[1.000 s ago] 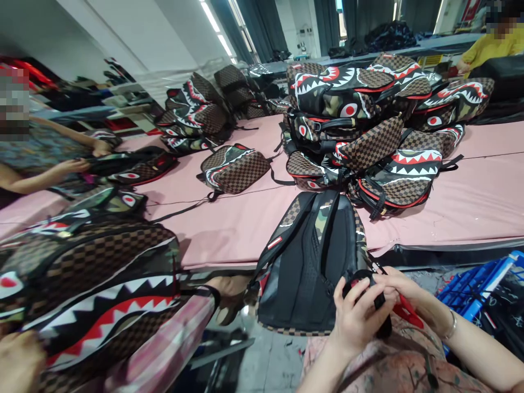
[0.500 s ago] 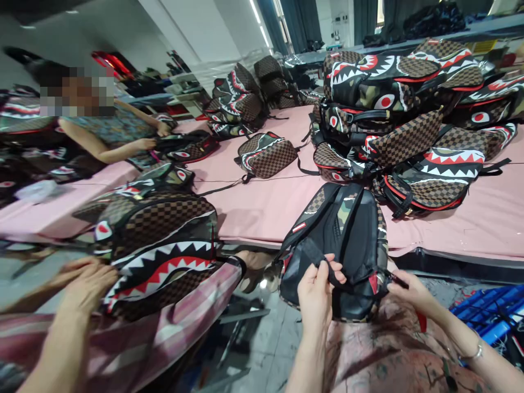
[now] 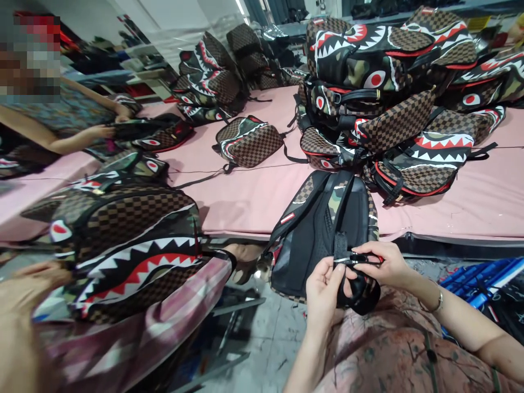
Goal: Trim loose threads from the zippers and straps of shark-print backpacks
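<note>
A black-backed backpack (image 3: pixel 297 256) leans on the table edge and my lap, its shoulder straps facing up. My left hand (image 3: pixel 325 286) is closed, pinching one of its black shoulder straps (image 3: pixel 340 244) near the lower end. In my right hand (image 3: pixel 382 265) is a pair of thread snips (image 3: pixel 362 258) with dark and red handles. Their blades point left and lie across the strap, right by my left fingertips. Whether the blades touch a thread is too small to tell.
Shark-mouth backpacks (image 3: pixel 352 65) are piled at the back right of the pink table (image 3: pixel 241 210). A smaller checkered bag (image 3: pixel 249 144) lies mid-table. At left, a co-worker's hand (image 3: pixel 33 284) is at another backpack (image 3: pixel 135 256); across the table another person handles a bag. Blue crates (image 3: pixel 483 278) stand at right.
My right hand has moved left from the backpack's side to the strap, bringing the snips to my left fingertips. The strap end is now held up. The whole view has shifted slightly.
</note>
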A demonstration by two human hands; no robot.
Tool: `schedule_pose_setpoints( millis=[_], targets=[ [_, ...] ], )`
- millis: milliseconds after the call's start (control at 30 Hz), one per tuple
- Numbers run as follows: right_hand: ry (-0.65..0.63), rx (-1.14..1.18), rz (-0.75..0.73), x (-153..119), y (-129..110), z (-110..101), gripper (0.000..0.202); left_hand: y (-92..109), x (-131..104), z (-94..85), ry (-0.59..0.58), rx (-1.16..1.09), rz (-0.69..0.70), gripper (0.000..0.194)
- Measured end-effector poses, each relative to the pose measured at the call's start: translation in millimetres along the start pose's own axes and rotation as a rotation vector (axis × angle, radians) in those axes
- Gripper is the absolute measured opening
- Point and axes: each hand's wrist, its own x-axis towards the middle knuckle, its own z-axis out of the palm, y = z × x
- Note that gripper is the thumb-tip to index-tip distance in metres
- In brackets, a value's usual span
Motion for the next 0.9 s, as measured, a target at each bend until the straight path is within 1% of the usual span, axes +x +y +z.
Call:
schedule_pose_setpoints(
  millis=[100,200,300,433,500,533,633,667,700,733,767,800,833,900],
  targets=[
    [0.0,-0.012,-0.054,2,1,0,0.018,-1,0,-1.0,0.004,0.013,-0.021,0.023],
    [0.053,-0.012,-0.114,0,-2,-3,0.015,-2,1,0.2,-0.008,0.019,-0.023,0.021],
    [0.081,0.028,-0.077,-2,-5,-6,0.017,-4,4,2.6,-0.022,0.019,0.0,0.019],
    [0.045,0.042,-0.055,-2,-5,-8,0.017,-7,6,2.3,-0.048,-0.032,-0.021,0.018],
    [0.052,0.142,-0.003,-2,-4,-8,0.017,-7,7,-0.8,-0.088,-0.17,-0.089,0.017],
    [0.08,0.232,0.059,-2,-3,-7,0.019,-7,7,-2.9,-0.126,-0.266,-0.141,0.017],
    [0.175,0.579,0.264,3,-1,1,0.034,-6,9,-8.4,-0.299,-0.547,-0.316,0.013],
    [0.169,0.667,0.306,6,0,5,0.037,-6,10,-9.1,-0.36,-0.603,-0.371,0.012],
    [0.135,0.729,0.336,10,0,9,0.039,-7,10,-8.8,-0.414,-0.634,-0.424,0.013],
    [0.086,0.765,0.361,14,0,12,0.041,-8,11,-7.7,-0.455,-0.637,-0.471,0.014],
    [0.053,0.78,0.389,17,0,15,0.04,-10,10,-6.0,-0.467,-0.612,-0.504,0.018],
    [0.048,0.788,0.421,21,0,17,0.039,-12,9,-4.0,-0.437,-0.564,-0.508,0.022],
    [0.068,0.792,0.453,24,0,19,0.038,-14,8,-2.0,-0.365,-0.5,-0.474,0.025],
    [0.127,0.773,0.483,28,1,20,0.04,-19,6,0.5,-0.146,-0.345,-0.333,0.031]
  ],
)
